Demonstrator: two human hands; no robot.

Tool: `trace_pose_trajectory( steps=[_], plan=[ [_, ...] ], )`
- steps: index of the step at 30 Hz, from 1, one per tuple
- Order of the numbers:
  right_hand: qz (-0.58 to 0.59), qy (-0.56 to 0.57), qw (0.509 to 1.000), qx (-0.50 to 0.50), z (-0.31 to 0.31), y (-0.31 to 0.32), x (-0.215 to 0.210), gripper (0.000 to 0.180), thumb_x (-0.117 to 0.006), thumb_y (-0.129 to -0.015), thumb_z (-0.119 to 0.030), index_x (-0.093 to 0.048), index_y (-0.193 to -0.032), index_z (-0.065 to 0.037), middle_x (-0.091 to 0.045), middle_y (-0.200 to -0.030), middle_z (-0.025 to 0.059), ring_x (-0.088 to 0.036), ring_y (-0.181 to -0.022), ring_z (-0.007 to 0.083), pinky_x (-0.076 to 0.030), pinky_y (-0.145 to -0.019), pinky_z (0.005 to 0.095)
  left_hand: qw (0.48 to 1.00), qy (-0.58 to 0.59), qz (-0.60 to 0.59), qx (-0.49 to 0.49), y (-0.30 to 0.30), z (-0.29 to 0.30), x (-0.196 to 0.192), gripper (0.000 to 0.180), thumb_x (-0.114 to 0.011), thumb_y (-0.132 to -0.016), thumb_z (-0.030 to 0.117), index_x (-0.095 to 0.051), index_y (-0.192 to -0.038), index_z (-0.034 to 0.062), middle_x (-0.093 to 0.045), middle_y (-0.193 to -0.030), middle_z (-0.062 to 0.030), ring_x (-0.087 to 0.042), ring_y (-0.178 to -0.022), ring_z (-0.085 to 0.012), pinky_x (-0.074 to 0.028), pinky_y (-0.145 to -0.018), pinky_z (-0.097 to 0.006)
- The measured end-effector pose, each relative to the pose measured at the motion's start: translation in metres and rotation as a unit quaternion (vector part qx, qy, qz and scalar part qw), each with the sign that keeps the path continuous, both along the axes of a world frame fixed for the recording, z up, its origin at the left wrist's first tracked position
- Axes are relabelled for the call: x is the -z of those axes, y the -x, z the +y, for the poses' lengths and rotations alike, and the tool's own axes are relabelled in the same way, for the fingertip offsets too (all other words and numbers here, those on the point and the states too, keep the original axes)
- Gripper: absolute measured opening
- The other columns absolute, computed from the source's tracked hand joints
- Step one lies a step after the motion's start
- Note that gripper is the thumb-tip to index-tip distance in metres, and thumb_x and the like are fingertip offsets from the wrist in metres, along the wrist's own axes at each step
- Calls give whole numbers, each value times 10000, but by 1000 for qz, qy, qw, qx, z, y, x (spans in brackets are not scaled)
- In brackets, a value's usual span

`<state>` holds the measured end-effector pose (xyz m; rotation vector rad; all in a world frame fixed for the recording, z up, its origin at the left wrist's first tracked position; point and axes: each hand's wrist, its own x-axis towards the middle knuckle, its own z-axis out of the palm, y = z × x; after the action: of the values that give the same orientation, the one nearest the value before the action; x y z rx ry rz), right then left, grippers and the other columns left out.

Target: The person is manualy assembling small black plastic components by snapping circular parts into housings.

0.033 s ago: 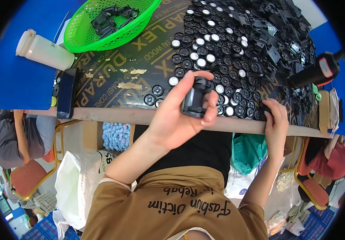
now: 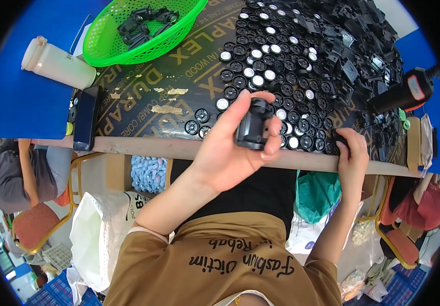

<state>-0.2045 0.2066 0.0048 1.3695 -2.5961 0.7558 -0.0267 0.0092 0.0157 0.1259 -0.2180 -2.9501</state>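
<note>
My left hand (image 2: 230,148) is raised over the table's front edge, palm up. Its thumb and fingers close around a black plastic toy car chassis (image 2: 251,127), with rounded wheel-like ends at top and bottom. At the table edge to the right rests my right hand (image 2: 352,148), its fingers curled. Something dark shows at those fingertips, too small to make out. Many small black wheels (image 2: 291,104), some with white faces, lie just beyond both hands. A few more wheels (image 2: 192,127) sit left of my left hand.
A heap of black plastic parts (image 2: 350,46) covers the back right, beside a black power tool (image 2: 401,94). At the left are a green basket (image 2: 146,55) holding black parts, a white bottle (image 2: 59,64) and a phone (image 2: 86,120). People sit at both sides.
</note>
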Motion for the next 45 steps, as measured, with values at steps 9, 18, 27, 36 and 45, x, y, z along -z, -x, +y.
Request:
trace_pose_trajectory(
  steps=[9,18,27,36,45],
  plan=[
    [39,-7,999,-20,-13,-4,-8,222,-535,-732,61,-516,-945,5,-545,-964,152,-506,-914,334,-407,-797,378,999,-39,-7,-16,7,4,-10,352,-335,-953,407,-487,-1114,134,-506,-882,-99,-480,-708,-193,-369,-600,-281],
    [-12,-13,999,45,-12,3,1,183,-555,-800,4,-532,-981,-11,-567,-841,131,-535,-672,261,-436,-631,325,995,16,-90,-28,5,2,-12,440,-333,-922,514,-476,-1053,119,-561,-740,-81,-562,-676,-222,-441,-625,-308],
    [-203,321,912,-153,-54,-87,-28,243,-657,-675,34,-595,-908,1,-638,-824,99,-593,-674,193,-481,-628,274,992,-18,-80,-93,10,10,-4,399,-332,-930,480,-450,-1039,115,-421,-727,-47,-391,-673,-180,-345,-627,-299],
    [57,284,937,-194,-84,-97,-27,292,-708,-521,-42,-680,-805,-99,-563,-938,39,-544,-802,232,-439,-653,306,983,67,-88,-145,8,25,-19,425,-304,-943,487,-402,-1083,99,-472,-730,-41,-467,-668,-138,-403,-603,-269],
    [-3,254,947,-198,-87,-101,-31,257,-676,-617,-20,-636,-870,-18,-607,-990,108,-566,-802,256,-460,-677,327,932,222,-128,-257,4,35,-22,423,-314,-951,452,-369,-1144,80,-466,-858,-53,-449,-750,-97,-402,-666,-229]
  ],
)
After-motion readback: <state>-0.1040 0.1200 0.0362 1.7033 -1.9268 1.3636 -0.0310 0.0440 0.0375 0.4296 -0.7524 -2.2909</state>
